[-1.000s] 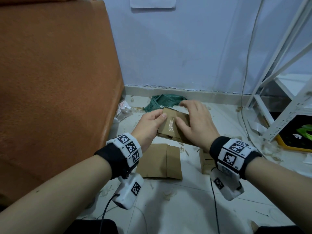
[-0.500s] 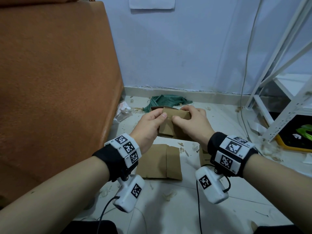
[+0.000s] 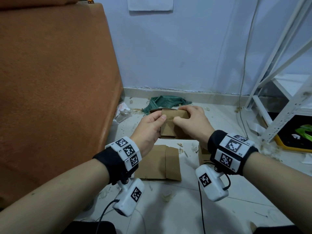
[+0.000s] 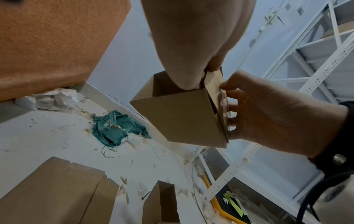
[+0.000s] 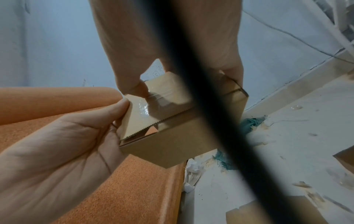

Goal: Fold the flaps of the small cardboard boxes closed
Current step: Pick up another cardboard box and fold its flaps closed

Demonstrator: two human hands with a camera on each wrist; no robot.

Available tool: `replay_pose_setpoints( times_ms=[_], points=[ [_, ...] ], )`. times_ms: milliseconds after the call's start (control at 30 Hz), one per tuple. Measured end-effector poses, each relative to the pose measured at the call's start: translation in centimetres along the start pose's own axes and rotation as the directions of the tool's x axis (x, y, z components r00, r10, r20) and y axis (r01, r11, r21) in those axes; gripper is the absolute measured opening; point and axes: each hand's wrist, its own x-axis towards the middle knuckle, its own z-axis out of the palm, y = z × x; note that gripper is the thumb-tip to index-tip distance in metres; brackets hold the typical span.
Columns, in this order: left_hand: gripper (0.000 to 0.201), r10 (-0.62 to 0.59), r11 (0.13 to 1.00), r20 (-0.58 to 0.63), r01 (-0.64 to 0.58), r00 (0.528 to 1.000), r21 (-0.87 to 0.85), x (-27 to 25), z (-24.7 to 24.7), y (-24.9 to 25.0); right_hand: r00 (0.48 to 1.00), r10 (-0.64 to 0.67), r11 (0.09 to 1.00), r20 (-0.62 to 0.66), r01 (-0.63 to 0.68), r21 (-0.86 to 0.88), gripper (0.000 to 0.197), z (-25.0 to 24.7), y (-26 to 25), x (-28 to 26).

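Both hands hold a small brown cardboard box in the air above the floor. My left hand grips its left side, thumb on the near face; in the left wrist view its fingers reach into the box's open end. My right hand grips the right side, with its thumb pressing a flap covered in clear tape. A second small box stands on the floor, partly hidden behind my right wrist. A flattened piece of cardboard lies below the hands.
An orange upholstered block fills the left side. A green cloth lies by the wall. A white metal rack and a yellow-rimmed tray stand at the right. Scraps litter the tiled floor.
The box has been lifted off the floor and turned toward me. My right hand went from lying flat over the top to gripping its right side.
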Motion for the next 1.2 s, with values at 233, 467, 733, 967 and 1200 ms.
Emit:
replay_pose_setpoints(
  times_ms=[233, 467, 733, 967, 1200],
  points=[
    [0.029, 0.008, 1.0, -0.007, -0.008, 1.0, 0.004, -0.2, -0.8, 0.5, 0.99, -0.137, 0.99, 0.02, 0.137, 0.027, 0.044, -0.2, 0.6, 0.1],
    [0.031, -0.011, 1.0, 0.044, 0.011, 0.999, 0.017, -0.3, -0.6, 0.5, 0.997, -0.043, 0.993, 0.058, 0.049, -0.105, 0.102, 0.6, 1.4, -0.4],
    [0.03, -0.02, 0.999, 0.039, 0.018, 0.999, 0.049, -0.4, -0.9, 0.4, 0.989, -0.105, 0.991, 0.104, 0.113, -0.071, 0.074, 0.3, 1.7, 0.4],
    [0.03, -0.011, 0.998, 0.037, 0.008, 0.999, 0.068, -0.4, -0.6, 0.1, 0.999, -0.029, 0.996, 0.039, 0.033, -0.084, 0.07, 1.0, 1.6, 0.9],
    [0.029, 0.005, 0.999, 0.041, -0.007, 0.999, 0.043, -0.3, -0.4, 0.3, 0.998, -0.036, 0.994, 0.048, 0.041, -0.106, 0.074, 1.0, 1.4, 0.9]
  ],
)
